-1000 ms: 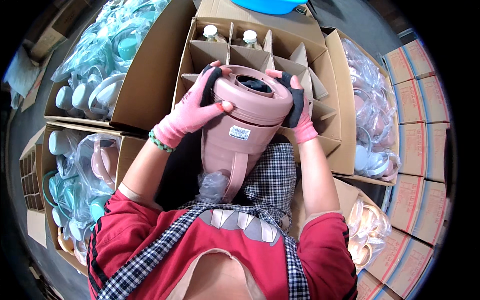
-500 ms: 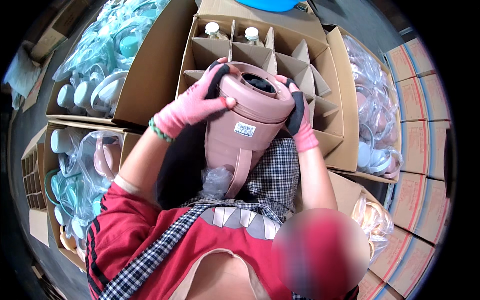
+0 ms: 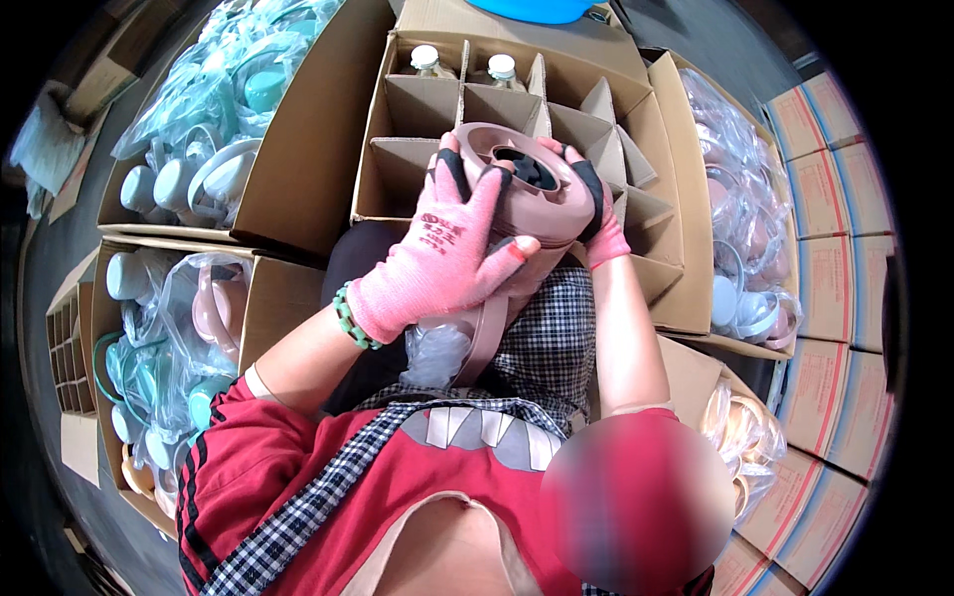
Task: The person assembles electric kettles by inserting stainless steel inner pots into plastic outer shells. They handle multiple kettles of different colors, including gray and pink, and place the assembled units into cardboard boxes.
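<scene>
A large dusty-pink lidded jug (image 3: 542, 214) stands tilted at my lap, its round lid facing up with a dark opening in the middle. My left hand (image 3: 432, 253), in a pink glove with some fingertips bare, is closed around the near left side of the lid, thumb across the front. On the right rim, my right hand (image 3: 603, 223) grips with its fingers curled over the edge. The jug's handle (image 3: 487, 338) points down toward me. Beside it is a crumpled clear plastic bag (image 3: 437, 353). My left hand and wrist hide much of the jug's body.
Just beyond the jug is a carton with cardboard dividers (image 3: 417, 104), two white-capped bottles (image 3: 502, 72) in its far cells. Open cartons of bagged cups and lids flank me, teal (image 3: 263, 89) at left, pink and blue (image 3: 740, 238) at right. Stacked sealed cartons (image 3: 820, 288) line the right.
My left hand has turned and come across the lid's near side, now covering the white label. The jug's lid has shifted slightly right. My right hand stays at the right rim.
</scene>
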`<state>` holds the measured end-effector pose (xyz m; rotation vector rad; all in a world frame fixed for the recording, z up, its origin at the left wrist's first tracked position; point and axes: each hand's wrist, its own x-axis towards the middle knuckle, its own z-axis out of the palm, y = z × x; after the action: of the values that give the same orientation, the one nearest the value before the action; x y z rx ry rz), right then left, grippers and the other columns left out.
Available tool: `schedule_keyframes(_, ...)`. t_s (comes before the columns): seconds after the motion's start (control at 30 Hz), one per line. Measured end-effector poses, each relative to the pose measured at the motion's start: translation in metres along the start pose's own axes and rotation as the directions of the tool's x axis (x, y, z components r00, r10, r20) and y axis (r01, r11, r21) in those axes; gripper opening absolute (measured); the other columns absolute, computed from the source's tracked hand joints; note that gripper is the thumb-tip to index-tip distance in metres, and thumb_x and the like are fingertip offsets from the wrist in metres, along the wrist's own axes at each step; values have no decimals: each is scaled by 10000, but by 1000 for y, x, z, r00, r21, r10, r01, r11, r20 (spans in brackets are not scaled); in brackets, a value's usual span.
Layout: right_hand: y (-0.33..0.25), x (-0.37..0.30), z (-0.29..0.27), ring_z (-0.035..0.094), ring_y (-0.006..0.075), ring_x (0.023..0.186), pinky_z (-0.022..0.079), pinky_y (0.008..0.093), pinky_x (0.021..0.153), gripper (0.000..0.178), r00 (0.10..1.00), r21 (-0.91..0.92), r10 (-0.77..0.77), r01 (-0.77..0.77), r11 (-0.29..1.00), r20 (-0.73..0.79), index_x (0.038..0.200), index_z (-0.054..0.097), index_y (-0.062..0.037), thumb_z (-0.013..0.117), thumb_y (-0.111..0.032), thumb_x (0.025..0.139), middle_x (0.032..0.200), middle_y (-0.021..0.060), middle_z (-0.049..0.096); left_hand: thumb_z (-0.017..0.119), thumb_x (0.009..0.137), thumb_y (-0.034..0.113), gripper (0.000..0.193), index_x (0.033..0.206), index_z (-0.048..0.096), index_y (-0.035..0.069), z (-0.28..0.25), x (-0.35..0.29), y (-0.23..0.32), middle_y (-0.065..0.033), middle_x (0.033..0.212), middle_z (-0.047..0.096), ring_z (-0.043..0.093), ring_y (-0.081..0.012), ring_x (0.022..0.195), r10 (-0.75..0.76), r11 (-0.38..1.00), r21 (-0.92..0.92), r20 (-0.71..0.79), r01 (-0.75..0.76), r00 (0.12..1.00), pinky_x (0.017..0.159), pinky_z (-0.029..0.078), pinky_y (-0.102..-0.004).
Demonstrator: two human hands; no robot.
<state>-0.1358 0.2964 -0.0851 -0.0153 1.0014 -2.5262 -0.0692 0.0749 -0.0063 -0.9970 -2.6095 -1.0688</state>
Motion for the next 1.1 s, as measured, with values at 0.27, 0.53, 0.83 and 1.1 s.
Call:
schedule_keyframes(0.27,17,-36,36,473,184,1025,358,292,898,534,854,-628,-499,308,715,-150,1175,420,26,343,-421,893,1100,115,515,431,884,262,366,1105,470,-26,-2,17,-66,-242,1024,488,476,-380,965,-137,948,-306,-148,87,979,850,388,-383)
schedule_keyframes(0.53,27,-29,51,454,180,1012,336,279,904,447,762,-710,-643,415,569,-70,1111,442,19,330,-354,893,1092,96,491,489,849,370,452,1079,517,-18,10,41,-71,-43,856,552,482,-110,818,-296,629,-765,-70,139,953,759,399,-242)
schedule_keyframes(0.83,29,-22,26,453,193,1050,335,307,933,508,903,-354,-408,341,871,-134,1199,378,-10,359,-391,863,1136,112,480,490,844,385,464,1041,547,-31,-8,37,-47,-125,976,579,532,-189,919,-336,871,-389,-29,299,942,826,397,-281)
schedule_keyframes(1.1,41,-42,44,421,181,1066,309,296,944,456,788,-629,-577,340,699,-216,1180,400,19,356,-321,879,1128,111,468,489,858,316,384,1018,573,-23,6,34,-93,-51,910,596,519,-109,865,-262,670,-668,194,323,945,795,411,-240)
